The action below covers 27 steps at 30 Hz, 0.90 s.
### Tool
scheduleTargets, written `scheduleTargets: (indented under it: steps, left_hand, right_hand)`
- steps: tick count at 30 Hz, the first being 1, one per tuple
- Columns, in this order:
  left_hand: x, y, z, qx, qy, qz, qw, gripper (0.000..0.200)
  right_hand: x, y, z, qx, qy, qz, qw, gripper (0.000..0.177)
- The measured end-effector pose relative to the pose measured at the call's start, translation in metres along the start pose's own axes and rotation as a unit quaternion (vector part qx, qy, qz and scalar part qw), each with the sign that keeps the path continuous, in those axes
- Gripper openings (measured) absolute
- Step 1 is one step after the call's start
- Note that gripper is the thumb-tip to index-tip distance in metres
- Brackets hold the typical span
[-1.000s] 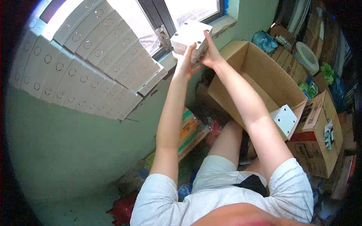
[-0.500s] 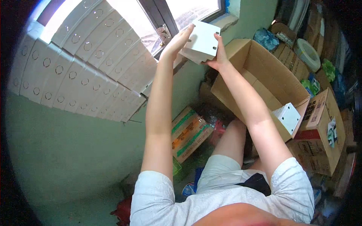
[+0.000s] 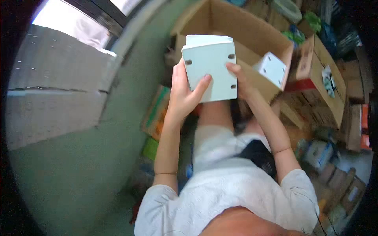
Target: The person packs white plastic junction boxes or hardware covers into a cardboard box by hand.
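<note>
A stack of white rectangular plates [image 3: 212, 74] with dark slots near the edges is held up in front of my body. My left hand [image 3: 184, 92] grips its left side, thumb lying across the top face. On the right side my right hand [image 3: 241, 78] holds the edge, its thumb on the face near a slot. The upper plates look slightly out of line with one another. Beyond the stack stands an open cardboard box [image 3: 236, 23], and another slotted white stack [image 3: 272, 70] sits in its right corner. The undersides of both hands are hidden.
Stacked white panels [image 3: 55, 78] line the sill at left beside the window [image 3: 88, 25]. A closed carton [image 3: 321, 78] stands right of the open box. A printed carton [image 3: 155, 114] lies on the floor near the green wall [image 3: 78, 169]. Small boxes [image 3: 338, 181] crowd the lower right.
Both hands have brought the white stack from beside the window down and closer to my body, its face now turned up. My view has swung to the right and blurred slightly.
</note>
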<state>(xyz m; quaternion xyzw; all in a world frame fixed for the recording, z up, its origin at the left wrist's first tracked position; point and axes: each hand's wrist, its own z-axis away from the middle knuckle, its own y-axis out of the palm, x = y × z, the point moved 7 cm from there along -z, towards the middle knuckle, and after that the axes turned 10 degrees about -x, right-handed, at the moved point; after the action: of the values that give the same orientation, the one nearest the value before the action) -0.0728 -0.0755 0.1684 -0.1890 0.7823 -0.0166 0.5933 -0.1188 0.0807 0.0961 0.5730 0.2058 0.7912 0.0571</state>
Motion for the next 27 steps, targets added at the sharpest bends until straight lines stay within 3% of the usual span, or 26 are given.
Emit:
scheduleTargets:
  steps: [1,3,5,7,10,11,13,16,19,23,27]
  left_hand:
    - [0.008,0.008,0.028,0.016,-0.032,0.004,0.999,0.058]
    - [0.033,0.023,0.079,-0.001,-0.126,0.076,0.989,0.06]
    - [0.069,0.041,0.125,0.005,-0.243,0.153,0.958,0.061]
    - [0.09,0.047,0.154,0.02,-0.243,0.146,0.959,0.07]
    - [0.085,0.046,0.173,0.069,-0.096,-0.002,0.993,0.097]
    - [0.088,0.044,0.18,0.07,-0.103,-0.006,0.992,0.097]
    - [0.073,0.042,0.19,0.094,0.026,-0.11,0.989,0.106]
    - [0.063,0.039,0.207,0.128,0.05,-0.133,0.982,0.115]
    - [0.068,0.041,0.219,0.146,0.031,-0.073,0.986,0.12]
    - [0.046,0.028,0.21,0.151,0.022,0.036,0.988,0.101]
    - [-0.005,0.025,0.172,0.129,0.088,-0.046,0.987,0.087]
  right_hand:
    - [-0.013,-0.016,0.026,-0.012,0.017,0.017,1.0,0.085]
    - [-0.014,-0.019,0.074,0.026,-0.118,0.17,0.978,0.111]
    - [-0.044,-0.036,0.1,0.047,-0.072,0.198,0.977,0.112]
    - [-0.068,-0.046,0.109,0.097,-0.065,0.298,0.947,0.112]
    - [-0.089,-0.061,0.126,0.147,-0.094,0.34,0.924,0.116]
    - [-0.09,-0.06,0.136,0.168,-0.11,0.367,0.908,0.117]
    - [-0.096,-0.06,0.148,0.175,-0.086,0.375,0.906,0.126]
    - [-0.094,-0.054,0.166,0.164,-0.219,0.408,0.871,0.143]
    - [-0.087,-0.048,0.18,0.158,-0.243,0.374,0.881,0.146]
    - [-0.097,-0.06,0.179,0.118,-0.269,0.421,0.858,0.144]
    - [-0.092,-0.059,0.182,0.116,-0.275,0.399,0.867,0.142]
